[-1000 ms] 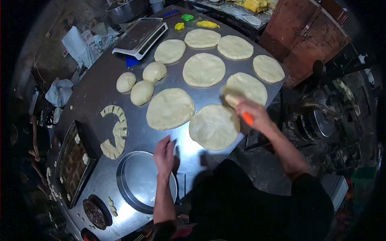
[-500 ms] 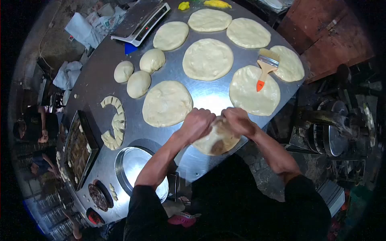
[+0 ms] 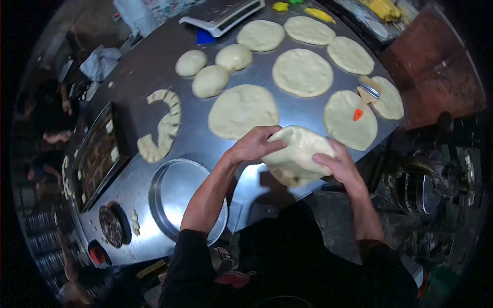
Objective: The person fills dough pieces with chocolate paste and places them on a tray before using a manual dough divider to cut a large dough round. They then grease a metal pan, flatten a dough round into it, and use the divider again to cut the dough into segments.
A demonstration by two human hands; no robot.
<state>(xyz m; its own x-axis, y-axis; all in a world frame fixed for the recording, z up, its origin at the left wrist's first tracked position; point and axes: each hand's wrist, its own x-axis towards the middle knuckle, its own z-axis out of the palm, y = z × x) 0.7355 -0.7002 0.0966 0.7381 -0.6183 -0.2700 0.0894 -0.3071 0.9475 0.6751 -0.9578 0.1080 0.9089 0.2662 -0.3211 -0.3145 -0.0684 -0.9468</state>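
Observation:
Between my two hands a round of dough (image 3: pixel 298 151) is held up off the metal table, its lower edge sagging. My left hand (image 3: pixel 257 143) grips its left rim, thumb on top. On the right rim my right hand (image 3: pixel 339 163) does the same, thumb pressed on the upper face. Just beyond lies a flattened dough round (image 3: pixel 243 111). Another flat round (image 3: pixel 351 123) to the right bears a pastry brush (image 3: pixel 366 96) with an orange handle tip. Several more rounds lie farther back, with three dough balls (image 3: pixel 210 81) to their left.
A round metal pan (image 3: pixel 167 205) stands beside my left forearm. Left of it are a curved strip of cut dough (image 3: pixel 172 123), a dark rectangular tray (image 3: pixel 97 159) and a brown round item (image 3: pixel 109 226). A scale (image 3: pixel 226 20) sits at the back. Other people are at the far left.
The dough round has been lifted from the table's near edge and is now in the air between both hands. My view has shifted, so the table's things appear farther right.

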